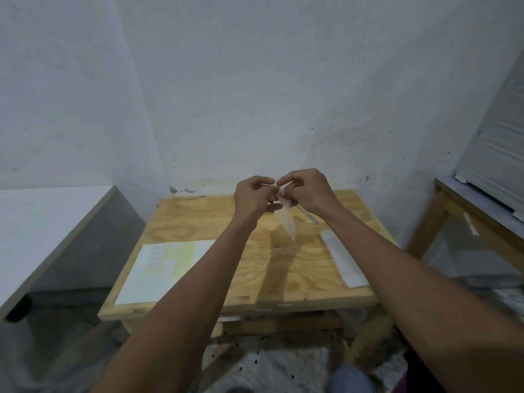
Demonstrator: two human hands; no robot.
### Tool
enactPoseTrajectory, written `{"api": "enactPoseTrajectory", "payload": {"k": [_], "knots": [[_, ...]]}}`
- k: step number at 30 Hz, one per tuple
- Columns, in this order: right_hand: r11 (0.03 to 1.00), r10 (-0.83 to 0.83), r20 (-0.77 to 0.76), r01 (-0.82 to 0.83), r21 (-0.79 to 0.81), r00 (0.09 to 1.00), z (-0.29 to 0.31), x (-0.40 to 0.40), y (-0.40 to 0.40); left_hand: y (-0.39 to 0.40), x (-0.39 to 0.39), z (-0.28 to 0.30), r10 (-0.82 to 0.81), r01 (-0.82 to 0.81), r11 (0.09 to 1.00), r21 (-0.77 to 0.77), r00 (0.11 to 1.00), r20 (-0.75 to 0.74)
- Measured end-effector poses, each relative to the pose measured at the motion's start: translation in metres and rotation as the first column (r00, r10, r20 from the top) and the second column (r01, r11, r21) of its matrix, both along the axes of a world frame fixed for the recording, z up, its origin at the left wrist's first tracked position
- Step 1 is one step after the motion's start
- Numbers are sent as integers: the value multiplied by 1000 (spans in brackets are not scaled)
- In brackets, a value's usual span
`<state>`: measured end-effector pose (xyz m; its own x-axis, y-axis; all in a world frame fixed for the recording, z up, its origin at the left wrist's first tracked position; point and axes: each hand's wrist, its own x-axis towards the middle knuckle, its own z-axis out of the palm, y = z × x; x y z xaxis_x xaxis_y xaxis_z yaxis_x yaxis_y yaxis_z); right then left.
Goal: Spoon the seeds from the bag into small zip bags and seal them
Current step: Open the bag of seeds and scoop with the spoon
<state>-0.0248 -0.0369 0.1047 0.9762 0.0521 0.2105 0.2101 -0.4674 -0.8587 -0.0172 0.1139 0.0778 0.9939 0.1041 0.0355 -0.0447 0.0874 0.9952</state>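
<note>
Both hands are raised above the far half of the wooden table [255,268]. My left hand [251,197] and my right hand [304,191] pinch the top edge of a small clear zip bag [287,225], which hangs down between them. A metal spoon [307,215] sticks out down and to the right from under my right hand; how it is held is hidden. A flat white pack [343,258], maybe the stack of zip bags, lies on the table's right side. No seeds can be made out in the small bag.
A printed sheet of paper [163,269] lies on the table's left front. A white surface [42,231] stands to the left and another wooden table [465,199] to the right. The wall is close behind. The floor below shows scattered dark specks.
</note>
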Motion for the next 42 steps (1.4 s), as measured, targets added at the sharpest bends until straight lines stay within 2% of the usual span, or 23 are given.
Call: {"api": "enactPoseTrajectory", "payload": {"k": [3,9,12,18,22,28,31,33,36,39,42], "knots": [[996,2,-23,-5,-94,1000,1,-2,5,4,3,-4,16,-16,1000,10,1000,25],[990,-14,-39,9,-141,999,2,-1,15,9,4,-6,-36,30,994,108,998,53],[985,-40,-33,34,-168,999,0,0,16,13,6,-6,-31,4,973,230,993,114],[968,-92,9,92,-234,996,-7,1,23,14,12,-7,-49,-48,899,435,977,208],[940,-126,61,139,-312,990,-14,0,28,18,13,-9,-52,-98,818,567,969,242],[917,-151,114,182,-355,982,-13,3,22,24,8,-1,-130,-104,719,687,951,279],[935,-136,122,168,-313,983,-11,1,22,28,8,6,-166,-147,665,732,926,338],[944,-108,159,151,-294,981,-10,3,22,34,7,7,-173,-175,661,729,911,375],[958,-72,196,123,-260,978,-6,4,24,45,4,7,-254,-119,667,736,892,374],[985,-48,184,77,-156,982,-1,6,27,53,3,3,-368,-104,579,809,851,373],[998,-20,133,27,-50,991,4,5,30,53,0,-5,-315,-181,627,758,830,459]]}}
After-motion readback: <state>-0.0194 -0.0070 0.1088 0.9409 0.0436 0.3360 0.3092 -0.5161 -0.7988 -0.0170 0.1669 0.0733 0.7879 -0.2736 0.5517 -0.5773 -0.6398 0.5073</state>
